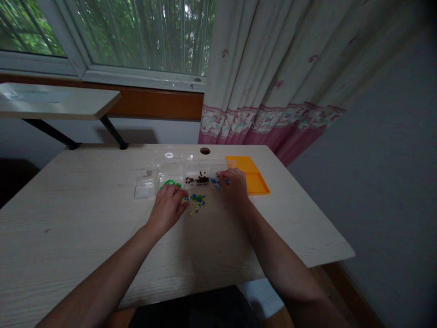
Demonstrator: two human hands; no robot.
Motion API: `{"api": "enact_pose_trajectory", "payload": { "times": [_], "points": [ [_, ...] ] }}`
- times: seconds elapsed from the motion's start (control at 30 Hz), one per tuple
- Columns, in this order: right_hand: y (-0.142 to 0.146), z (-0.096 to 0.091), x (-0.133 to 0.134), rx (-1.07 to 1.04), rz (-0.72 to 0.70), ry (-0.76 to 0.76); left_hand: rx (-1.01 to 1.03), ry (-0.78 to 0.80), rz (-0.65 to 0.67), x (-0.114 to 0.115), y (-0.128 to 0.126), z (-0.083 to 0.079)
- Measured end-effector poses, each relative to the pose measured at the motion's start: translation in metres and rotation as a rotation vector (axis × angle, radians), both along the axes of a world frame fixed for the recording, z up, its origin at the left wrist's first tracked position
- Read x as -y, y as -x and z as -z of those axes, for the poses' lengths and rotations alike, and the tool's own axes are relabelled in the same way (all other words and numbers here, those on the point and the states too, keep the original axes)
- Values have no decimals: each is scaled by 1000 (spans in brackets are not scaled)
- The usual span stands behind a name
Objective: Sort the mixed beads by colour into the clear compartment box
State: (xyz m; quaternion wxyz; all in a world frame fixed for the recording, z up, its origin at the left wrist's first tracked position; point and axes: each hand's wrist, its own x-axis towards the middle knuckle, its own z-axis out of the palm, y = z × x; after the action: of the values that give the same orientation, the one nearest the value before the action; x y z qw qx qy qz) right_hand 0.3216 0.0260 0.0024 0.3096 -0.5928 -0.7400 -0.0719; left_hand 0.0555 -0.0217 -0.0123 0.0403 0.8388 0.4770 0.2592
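Small mixed blue, green and yellow pieces (197,201) lie in a loose pile on the table. My left hand (169,202) rests at the pile's left edge, fingers curled down over a few pieces; what its fingertips hold, if anything, is hidden. My right hand (235,183) is over the clear box with blue pieces (215,181), thumb and fingers drawn together; I cannot make out anything between them. To the left stand a clear box with dark brown pieces (201,180) and a clear box with green pieces (171,183), which is partly behind my left hand.
An orange tray (257,183) sits right of my right hand, partly covered by it. Smaller clear containers (145,187) stand at the left end of the row. Behind are a round hole (205,151) in the table, a raised shelf (58,101) and a curtain (266,82).
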Motion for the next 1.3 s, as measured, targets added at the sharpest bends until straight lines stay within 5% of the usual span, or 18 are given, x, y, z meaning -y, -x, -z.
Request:
{"api": "enact_pose_trajectory", "payload": {
  "times": [0.87,1.07,1.3],
  "points": [
    [5,-2,2,16,-67,12,-26,8,56,2,-7,-5],
    [19,-6,11,14,-178,-14,248,62,65,2,-8,-9],
    [42,-9,33,7,-442,-49,697,376,40,4,-14,-2]
  ]
}}
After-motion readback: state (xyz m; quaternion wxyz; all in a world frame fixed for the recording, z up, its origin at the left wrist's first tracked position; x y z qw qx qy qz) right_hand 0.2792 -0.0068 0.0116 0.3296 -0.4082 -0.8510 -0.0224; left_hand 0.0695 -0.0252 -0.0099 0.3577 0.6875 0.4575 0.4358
